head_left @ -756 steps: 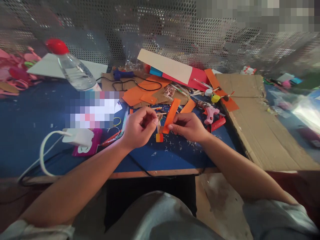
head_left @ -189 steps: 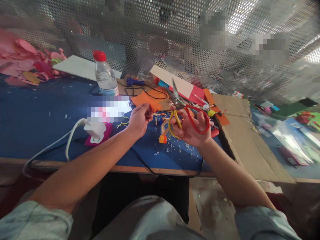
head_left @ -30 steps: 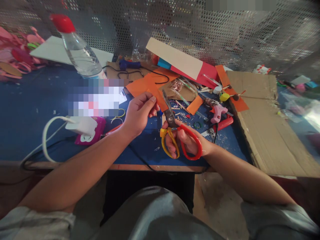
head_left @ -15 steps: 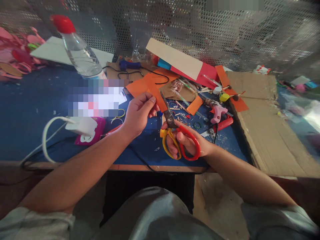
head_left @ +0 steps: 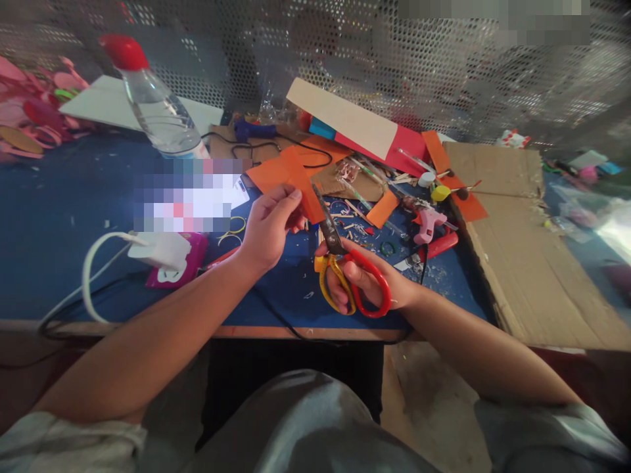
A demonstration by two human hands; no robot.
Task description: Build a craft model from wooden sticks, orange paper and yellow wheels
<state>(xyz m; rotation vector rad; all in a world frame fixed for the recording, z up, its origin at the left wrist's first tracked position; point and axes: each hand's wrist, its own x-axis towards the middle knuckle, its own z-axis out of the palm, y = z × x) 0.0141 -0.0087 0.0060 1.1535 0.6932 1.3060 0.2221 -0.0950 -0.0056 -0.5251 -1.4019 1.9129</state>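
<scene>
My left hand [head_left: 269, 226] pinches the lower edge of an orange paper sheet [head_left: 296, 174] over the blue table [head_left: 64, 223]. My right hand [head_left: 367, 279] grips scissors [head_left: 345, 276] with one yellow and one red handle loop. Their dark blades point up and left, with the tips at the right edge of the orange sheet, next to my left fingers. Both hands hover just above the table near its front edge.
A water bottle with a red cap [head_left: 148, 105] stands at the back left. A white charger and cable [head_left: 148, 253] lie left. Orange scraps, sticks and a pink glue gun [head_left: 426, 223] litter the middle. Flat cardboard [head_left: 517, 243] covers the right. A perforated metal wall [head_left: 394, 66] closes the back.
The scissor handles have closed together and the blades have advanced slightly along the orange sheet's edge. My left hand keeps its pinch on the sheet, shifted a little left.
</scene>
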